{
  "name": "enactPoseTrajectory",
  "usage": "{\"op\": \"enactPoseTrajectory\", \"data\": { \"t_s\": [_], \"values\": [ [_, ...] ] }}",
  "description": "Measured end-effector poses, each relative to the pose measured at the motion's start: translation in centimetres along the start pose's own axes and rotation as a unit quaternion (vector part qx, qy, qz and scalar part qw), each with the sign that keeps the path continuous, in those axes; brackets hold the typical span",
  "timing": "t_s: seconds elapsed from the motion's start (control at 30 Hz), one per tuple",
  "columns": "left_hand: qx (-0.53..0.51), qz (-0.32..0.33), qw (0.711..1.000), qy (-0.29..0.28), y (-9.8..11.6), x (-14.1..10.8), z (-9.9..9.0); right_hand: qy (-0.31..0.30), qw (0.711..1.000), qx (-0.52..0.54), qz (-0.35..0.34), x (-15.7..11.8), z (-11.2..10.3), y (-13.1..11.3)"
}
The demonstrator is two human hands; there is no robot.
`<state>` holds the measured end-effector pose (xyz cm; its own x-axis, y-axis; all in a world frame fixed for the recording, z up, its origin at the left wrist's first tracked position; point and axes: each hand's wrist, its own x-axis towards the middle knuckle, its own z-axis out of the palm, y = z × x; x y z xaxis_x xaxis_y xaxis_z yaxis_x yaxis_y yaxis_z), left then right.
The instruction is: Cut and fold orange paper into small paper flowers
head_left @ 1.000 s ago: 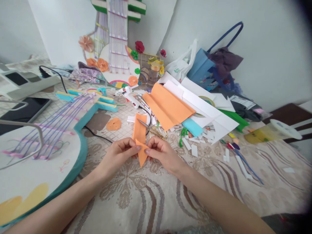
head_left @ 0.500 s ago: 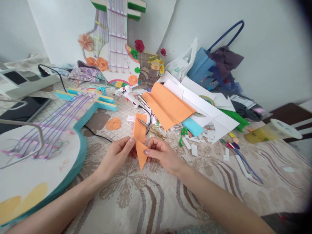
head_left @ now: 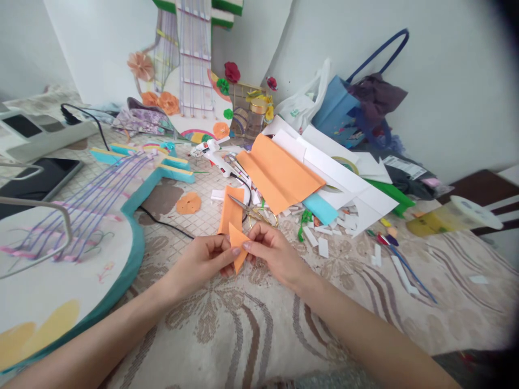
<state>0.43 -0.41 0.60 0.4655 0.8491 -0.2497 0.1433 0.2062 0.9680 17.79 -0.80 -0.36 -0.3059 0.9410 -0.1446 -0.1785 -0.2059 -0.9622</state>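
Between my two hands is a small folded piece of orange paper (head_left: 238, 244), pointed at its top and bottom. My left hand (head_left: 208, 258) pinches its left side with thumb and fingers. On the other side, my right hand (head_left: 270, 249) grips the paper's right edge, the two thumbs almost touching. Just beyond my hands lies an orange paper strip (head_left: 232, 212), with scissors (head_left: 253, 210) partly over it, their blades pointing left. A round orange paper piece (head_left: 188, 203) rests on the cloth left of the strip.
A guitar-shaped craft (head_left: 81, 227) fills the left side, near a phone (head_left: 40, 183). Beyond my hands are a white glue gun (head_left: 217, 156), a large orange sheet (head_left: 281, 173), white sheets (head_left: 336, 167) and paper scraps. A yellow-based cup (head_left: 441, 219) lies at the right.
The small orange paper has turned and now looks like a narrower folded shape with a raised upper point. My left hand has shifted right and slightly down, closer to my right hand.
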Motion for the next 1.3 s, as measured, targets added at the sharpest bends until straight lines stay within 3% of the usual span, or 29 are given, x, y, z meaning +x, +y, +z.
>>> {"op": "enactPoseTrajectory", "data": {
  "t_s": [0.13, 0.3, 0.67, 1.1, 1.17, 1.3],
  "values": [
    [-0.002, 0.002, 1.000, -0.011, -0.3, 0.2, 0.0, 0.017, 1.000, 0.005, -0.006, 0.0, 0.0, 0.1],
    [-0.020, -0.043, 0.997, -0.058, -0.3, 0.2, 0.1, 0.038, 0.999, 0.001, -0.009, 0.1, 0.0, 0.0],
    [-0.054, -0.076, 0.993, -0.071, -0.2, 0.2, 0.0, 0.064, 0.998, 0.013, -0.001, 0.2, -0.2, -0.1],
    [-0.019, -0.035, 0.992, -0.116, -0.8, 0.2, -0.1, 0.056, 0.998, -0.004, 0.001, 0.2, -0.2, -0.1],
    [-0.033, -0.026, 0.995, -0.096, -0.5, 0.2, -0.1, 0.037, 0.999, -0.013, -0.004, 0.1, -0.2, -0.1],
    [-0.047, 0.003, 0.999, 0.024, 0.2, 0.1, 0.0, -0.010, 0.998, -0.061, 0.001, -0.2, 0.2, -0.4]
  ]
}}
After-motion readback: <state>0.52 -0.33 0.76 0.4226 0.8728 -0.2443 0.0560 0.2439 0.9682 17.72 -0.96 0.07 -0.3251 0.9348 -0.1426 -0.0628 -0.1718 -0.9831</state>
